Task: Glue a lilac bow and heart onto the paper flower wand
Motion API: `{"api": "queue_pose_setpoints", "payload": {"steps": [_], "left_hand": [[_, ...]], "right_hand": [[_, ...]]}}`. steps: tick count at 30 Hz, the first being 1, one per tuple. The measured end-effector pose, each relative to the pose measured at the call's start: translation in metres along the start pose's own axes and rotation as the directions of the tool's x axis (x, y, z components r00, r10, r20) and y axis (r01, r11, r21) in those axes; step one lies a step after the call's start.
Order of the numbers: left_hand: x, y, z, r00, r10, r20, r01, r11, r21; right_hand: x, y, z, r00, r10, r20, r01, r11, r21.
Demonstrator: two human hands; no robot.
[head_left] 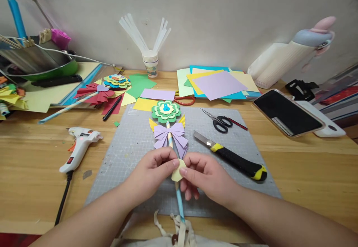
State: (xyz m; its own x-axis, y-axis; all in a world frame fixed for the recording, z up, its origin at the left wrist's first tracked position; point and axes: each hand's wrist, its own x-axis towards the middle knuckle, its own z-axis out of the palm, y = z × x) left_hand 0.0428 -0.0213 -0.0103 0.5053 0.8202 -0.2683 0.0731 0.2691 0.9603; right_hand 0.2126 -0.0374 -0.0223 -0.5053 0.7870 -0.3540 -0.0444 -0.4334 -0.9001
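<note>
Left hand [156,167] and right hand [201,172] pinch a pale yellow paper piece [178,173] onto a striped straw [179,198] near the cutting mat's [125,146] front edge.

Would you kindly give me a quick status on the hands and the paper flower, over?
Left hand and right hand both pinching a small yellow paper piece at the straw. Paper flower lies flat on cutting mat. Utility knife close right, not touching.

You've a pale yellow paper piece [178,172] pinched at the blue straw [179,202]. The straw runs lengthwise over the grey mat, carrying a lilac bow [170,137] and a green layered flower [166,111] at its far end.
</note>
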Motion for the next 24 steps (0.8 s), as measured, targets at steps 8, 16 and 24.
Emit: {"api": "queue_pose_setpoints", "payload": {"steps": [8, 16, 24], "left_hand": [[-0.0014, -0.0011, 0.0026, 0.998, 0.050, 0.038, -0.048, 0.998, -0.044], [-0.0032, 0.0042, -0.0019, 0.995, 0.056, -0.082, -0.063, 0.995, -0.083], [-0.0014, -0.0002, -0.0018, 0.994, 0.063, -0.089, -0.062, 0.998, 0.019]], "right_hand": [[-0.0016, 0.0039, 0.0003, 0.999, 0.023, 0.039, -0.024, 0.999, 0.025], [-0.0019, -0.0018, -0.0031, 0.999, -0.029, 0.036, 0.026, 0.996, 0.088], [-0.0034, -0.0039, 0.0021, 0.992, -0.103, -0.074, 0.100, 0.994, -0.040]]}}
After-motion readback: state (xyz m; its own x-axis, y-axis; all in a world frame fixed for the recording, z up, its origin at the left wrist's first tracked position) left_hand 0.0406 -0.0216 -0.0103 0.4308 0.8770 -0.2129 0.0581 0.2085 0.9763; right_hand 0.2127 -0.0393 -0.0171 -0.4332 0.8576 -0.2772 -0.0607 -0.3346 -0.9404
